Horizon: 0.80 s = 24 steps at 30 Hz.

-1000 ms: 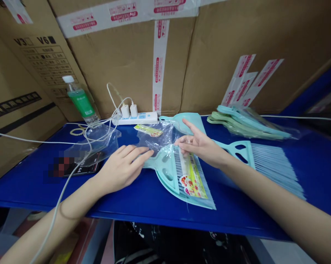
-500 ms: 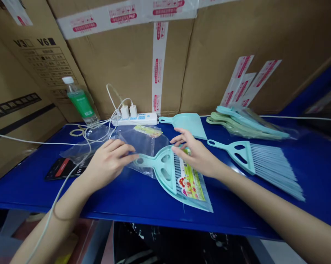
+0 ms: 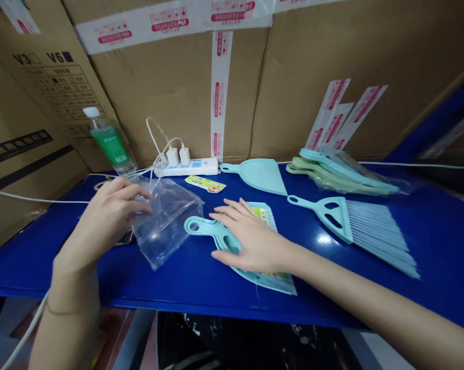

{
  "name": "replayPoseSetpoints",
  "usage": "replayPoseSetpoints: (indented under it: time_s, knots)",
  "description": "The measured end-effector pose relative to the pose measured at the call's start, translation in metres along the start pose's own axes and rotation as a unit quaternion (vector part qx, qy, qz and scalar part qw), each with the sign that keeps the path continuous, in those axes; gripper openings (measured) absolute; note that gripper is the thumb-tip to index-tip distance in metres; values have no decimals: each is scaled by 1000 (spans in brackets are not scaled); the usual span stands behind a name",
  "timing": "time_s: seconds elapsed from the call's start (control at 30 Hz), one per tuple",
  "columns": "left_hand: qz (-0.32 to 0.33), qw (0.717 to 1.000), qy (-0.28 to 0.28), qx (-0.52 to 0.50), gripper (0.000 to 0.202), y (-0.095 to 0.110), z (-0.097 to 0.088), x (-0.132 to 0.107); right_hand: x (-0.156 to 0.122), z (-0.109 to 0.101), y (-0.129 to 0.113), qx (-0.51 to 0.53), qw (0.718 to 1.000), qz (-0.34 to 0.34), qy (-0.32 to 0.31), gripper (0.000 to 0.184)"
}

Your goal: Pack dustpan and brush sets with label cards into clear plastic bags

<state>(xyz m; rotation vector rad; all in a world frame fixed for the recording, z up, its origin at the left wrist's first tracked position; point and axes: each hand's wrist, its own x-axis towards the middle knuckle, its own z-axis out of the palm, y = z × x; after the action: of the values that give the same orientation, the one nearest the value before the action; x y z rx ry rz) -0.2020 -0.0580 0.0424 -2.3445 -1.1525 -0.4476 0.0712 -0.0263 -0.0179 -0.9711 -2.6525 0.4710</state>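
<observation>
My left hand (image 3: 110, 210) has its fingers curled on the edge of a clear plastic bag (image 3: 164, 226), which lies crumpled on the blue tabletop. Spread out flat, my right hand (image 3: 251, 239) rests over a light-blue dustpan and brush set (image 3: 204, 226). The set's handles point left, and a bright printed card partly shows under the hand. A separate light-blue hand brush (image 3: 340, 218) lies to the right, bristles pointing right. Behind it is a single light-blue dustpan (image 3: 263, 174). A yellow-green label card (image 3: 206, 183) lies behind the bag.
A white power strip (image 3: 201, 166) with chargers and cables stands against the cardboard boxes (image 3: 170, 92). Back left is a green-labelled bottle (image 3: 112, 146). Bagged green and blue sets (image 3: 340, 174) lie back right. A dark phone (image 3: 126, 239) is mostly hidden beneath the left arm and bag.
My left hand has moved left, drawing the plastic bag away from the dustpan and brush set and off the label card. My right hand has come down flat on the set.
</observation>
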Motion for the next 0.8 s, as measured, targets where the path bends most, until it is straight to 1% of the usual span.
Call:
replayPoseSetpoints:
  time_s: [0.13, 0.23, 0.3, 0.47, 0.57, 0.67, 0.8]
  knots:
    - [12, 1000, -3, -15, 39, 1, 3, 0, -3, -3, 0, -11, 999, -10, 33, 45]
    - [29, 999, -36, -6, 34, 4, 9, 2, -5, -7, 5, -9, 997, 6, 70, 22]
    - [42, 997, -66, 9, 33, 8, 14, 4, -4, -9, 9, -10, 997, 15, 80, 12]
    - [64, 992, -108, 15, 31, 19, 24, 7, -4, -14, 18, -7, 996, 27, 85, 10]
    - [70, 989, -127, 25, 29, 23, 28, 7, -6, -20, 23, -4, 993, 33, 116, 11]
    - [64, 985, -159, 27, 32, 28, 30, 9, -8, -28, 27, 6, 987, 38, 153, 11]
    - [44, 979, -196, -20, 38, 35, 34, 9, -9, -29, 30, 10, 988, 44, 150, 13]
